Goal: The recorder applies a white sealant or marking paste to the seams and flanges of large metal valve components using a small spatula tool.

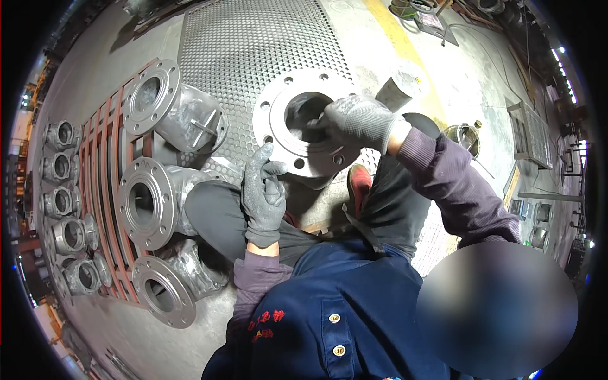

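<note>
A grey metal valve body stands between my knees, its round flange (277,130) facing up with bolt holes around a wide central bore. My right hand (364,120), in a grey knitted glove, lies across the flange's right side with its fingers closed over the bore's edge. What those fingers hold, if anything, is hidden. My left hand (263,196), in a darker, dusty grey glove, is at the flange's near left edge. Its index finger stretches up beside a bolt hole, the other fingers are loosely curled, and nothing shows in it.
Three flanged valve bodies (144,202) lie on their sides at my left, near a red slatted rack (104,190). Several smaller castings (62,166) line up beyond it. A perforated metal mat (253,38) lies ahead. A grey cylinder (396,92) stands right of the flange.
</note>
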